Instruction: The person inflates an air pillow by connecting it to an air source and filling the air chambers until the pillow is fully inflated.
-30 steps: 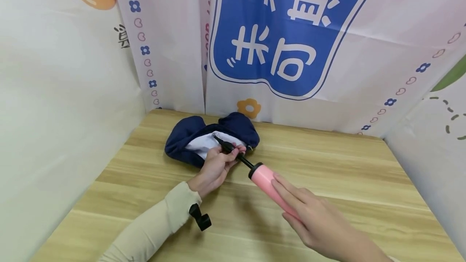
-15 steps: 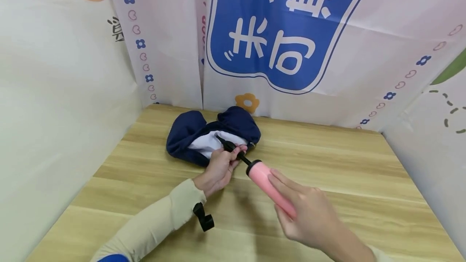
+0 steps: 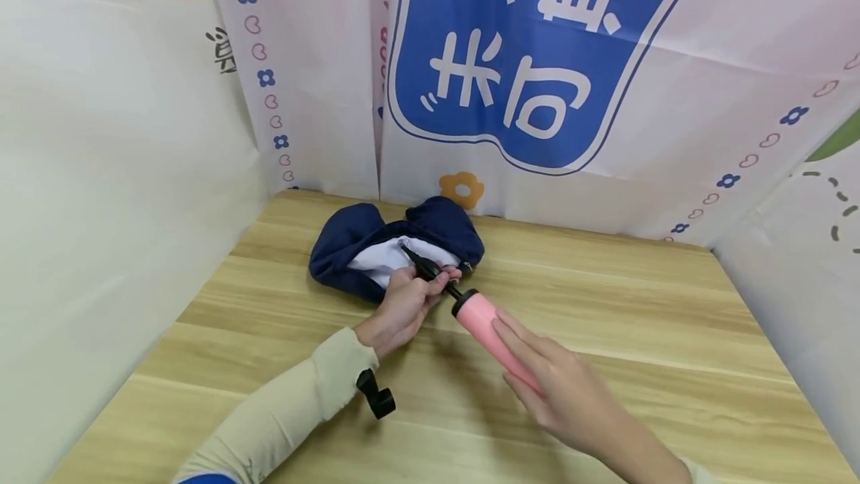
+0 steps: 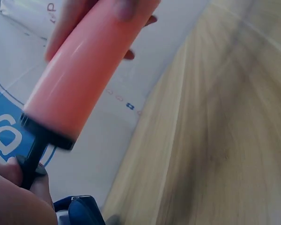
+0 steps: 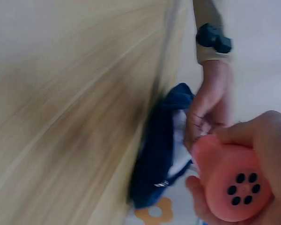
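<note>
A navy fabric cushion, curved like a neck pillow, lies at the back of the table with its opening spread. White material shows inside. My left hand pinches the black nozzle end of a pink hand pump over that opening, and the nozzle tip touches or nearly touches the white part. Whether the tip sits in a valve cannot be made out. Around the pink barrel curls my right hand; in the right wrist view the barrel's holed end cap faces the camera.
The wood-grain table is bordered by a white left wall and a printed cloth backdrop behind the cushion. A black wrist mount juts from the left sleeve above the table. A zipper pull hangs at the cushion's right end.
The pink barrel has slid up toward my left hand, so less black rod shows between them. My left hand and the cushion keep about the same place, while the head view shifts slightly.
</note>
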Tool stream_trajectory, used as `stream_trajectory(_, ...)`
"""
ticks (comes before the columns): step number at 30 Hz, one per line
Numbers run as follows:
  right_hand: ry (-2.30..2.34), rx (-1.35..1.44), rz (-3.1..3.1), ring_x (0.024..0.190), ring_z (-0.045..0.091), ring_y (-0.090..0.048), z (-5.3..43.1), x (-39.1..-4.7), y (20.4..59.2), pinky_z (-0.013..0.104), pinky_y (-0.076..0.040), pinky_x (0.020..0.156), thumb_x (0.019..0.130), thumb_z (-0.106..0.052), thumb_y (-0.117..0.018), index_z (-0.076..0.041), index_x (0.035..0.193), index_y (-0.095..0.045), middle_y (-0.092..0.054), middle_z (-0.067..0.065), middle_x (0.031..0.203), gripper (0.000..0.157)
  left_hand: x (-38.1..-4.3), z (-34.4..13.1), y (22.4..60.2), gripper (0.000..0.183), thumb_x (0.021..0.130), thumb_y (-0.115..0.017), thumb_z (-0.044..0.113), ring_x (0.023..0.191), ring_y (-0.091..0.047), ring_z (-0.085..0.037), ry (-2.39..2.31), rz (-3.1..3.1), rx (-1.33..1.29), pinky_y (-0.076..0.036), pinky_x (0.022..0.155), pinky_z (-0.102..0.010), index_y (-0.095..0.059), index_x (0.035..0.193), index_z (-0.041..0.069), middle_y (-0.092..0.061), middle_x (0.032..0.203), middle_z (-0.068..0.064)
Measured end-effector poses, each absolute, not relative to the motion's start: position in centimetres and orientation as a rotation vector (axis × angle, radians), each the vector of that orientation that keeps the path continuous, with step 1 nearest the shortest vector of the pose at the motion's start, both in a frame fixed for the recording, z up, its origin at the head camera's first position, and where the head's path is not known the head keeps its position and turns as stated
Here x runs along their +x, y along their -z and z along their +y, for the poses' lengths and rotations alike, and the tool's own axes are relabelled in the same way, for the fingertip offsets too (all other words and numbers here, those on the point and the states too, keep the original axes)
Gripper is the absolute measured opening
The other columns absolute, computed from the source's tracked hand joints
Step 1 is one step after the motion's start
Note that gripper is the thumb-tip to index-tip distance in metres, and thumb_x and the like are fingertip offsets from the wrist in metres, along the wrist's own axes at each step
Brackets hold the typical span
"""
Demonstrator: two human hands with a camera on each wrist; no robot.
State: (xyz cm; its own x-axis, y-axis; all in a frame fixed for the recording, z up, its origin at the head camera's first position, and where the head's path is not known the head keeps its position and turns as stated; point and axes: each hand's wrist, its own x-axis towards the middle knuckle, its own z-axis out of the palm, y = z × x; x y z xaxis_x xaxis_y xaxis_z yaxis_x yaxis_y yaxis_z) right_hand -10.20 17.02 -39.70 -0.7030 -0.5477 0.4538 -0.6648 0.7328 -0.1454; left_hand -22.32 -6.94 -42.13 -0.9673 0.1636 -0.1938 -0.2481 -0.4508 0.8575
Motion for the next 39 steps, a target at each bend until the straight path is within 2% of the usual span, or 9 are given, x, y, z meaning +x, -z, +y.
stream_trajectory(3,-0.379,0.933,-2.619,0.118,0.018,-0.073,18.5,-8.4,38.1,0.04,-0.064,0.089,0.088,-0.02,-0.085,-0.022,0.161,-0.046,-0.054,-0.003,0.16,0.083,-22.4,-7.0,41.7,0.027,0.104,-0.054,-0.009,0.105,-0.074,-0.01,-2.493,1.451,-0.116,-0.056,0.103,-0.023,-0.056,0.131,-0.009,-0.067,0.135,-0.023)
stream_trajectory(5,-0.366,0.939,-2.658,0.102,0.006,-0.073,19.4,-7.3,36.8,0.03,-0.063,0.081,0.086,-0.019,-0.087,-0.023,0.162,-0.044,-0.056,-0.003,0.159,0.087,-22.4,-7.0,41.4,0.027,0.105,-0.053,-0.008,0.103,-0.074,-0.01,-2.508,1.419,-0.105,-0.056,0.103,-0.024,-0.054,0.131,-0.009,-0.071,0.125,-0.017)
stream_trajectory(9,-0.369,0.877,-2.783,0.073,-0.008,-0.049,20.7,-5.6,34.6,0.016,-0.043,0.062,0.083,-0.023,-0.09,-0.03,0.162,-0.042,-0.062,-0.002,0.152,0.093,-22.5,-6.7,41.0,0.036,0.106,-0.051,-0.007,0.099,-0.074,-0.008,-2.553,1.346,-0.109,-0.058,0.099,-0.022,-0.047,0.141,-0.013,-0.073,0.107,-0.006)
stream_trajectory(17,-0.446,0.858,-2.557,0.055,-0.006,-0.045,17.1,-8.5,35.7,0.017,-0.043,0.055,0.078,-0.015,-0.083,-0.017,0.143,-0.068,-0.072,0.001,0.139,0.067,-21.0,-5.5,42.1,0.029,0.107,-0.047,-0.007,0.104,-0.072,-0.011,-2.628,1.307,-0.222,-0.057,0.099,-0.019,-0.052,0.135,-0.012,-0.074,0.103,-0.003)
stream_trajectory(19,-0.498,0.827,-2.559,0.055,-0.006,-0.043,15.9,-9.6,36.5,0.019,-0.045,0.056,0.079,-0.016,-0.081,-0.016,0.14,-0.07,-0.073,0.001,0.137,0.062,-20.7,-5.3,42.7,0.031,0.107,-0.046,-0.007,0.105,-0.072,-0.011,-2.616,1.314,-0.253,-0.056,0.097,-0.017,-0.052,0.136,-0.013,-0.075,0.103,-0.002)
stream_trajectory(24,-0.482,0.827,-2.549,0.084,0.015,-0.077,14.4,-11.5,38.8,0.037,-0.063,0.068,0.083,-0.021,-0.081,-0.014,0.142,-0.068,-0.07,0.003,0.141,0.061,-21.0,-5.7,43.5,0.033,0.107,-0.049,-0.006,0.103,-0.073,-0.009,-2.599,1.336,-0.21,-0.057,0.094,-0.015,-0.049,0.139,-0.015,-0.076,0.103,-0.003)
stream_trajectory(31,-0.491,0.945,-2.608,0.123,0.025,-0.072,18.2,-10.1,38.9,0.044,-0.064,0.093,0.089,-0.021,-0.083,-0.018,0.157,-0.052,-0.055,0.002,0.159,0.075,-22.2,-6.2,43.0,0.026,0.104,-0.054,-0.008,0.108,-0.075,-0.013,-2.551,1.403,-0.098,-0.057,0.102,-0.023,-0.056,0.13,-0.012,-0.076,0.106,-0.006)
stream_trajectory(35,-0.43,0.95,-2.647,0.123,0.017,-0.072,20.3,-7.9,37.1,0.041,-0.064,0.093,0.087,-0.018,-0.085,-0.024,0.161,-0.046,-0.053,-0.005,0.161,0.084,-22.5,-6.4,42.3,0.022,0.104,-0.053,-0.01,0.104,-0.075,-0.011,-2.531,1.394,-0.108,-0.057,0.103,-0.023,-0.056,0.126,-0.009,-0.074,0.107,-0.005)
stream_trajectory(39,-0.398,0.896,-2.727,0.105,0.002,-0.07,21.4,-6.0,35.0,0.031,-0.064,0.084,0.082,-0.018,-0.091,-0.031,0.163,-0.042,-0.057,-0.009,0.157,0.095,-22.9,-6.7,41.7,0.028,0.106,-0.051,-0.007,0.1,-0.074,-0.008,-2.561,1.374,-0.138,-0.058,0.1,-0.022,-0.053,0.133,-0.012,-0.071,0.109,-0.006)
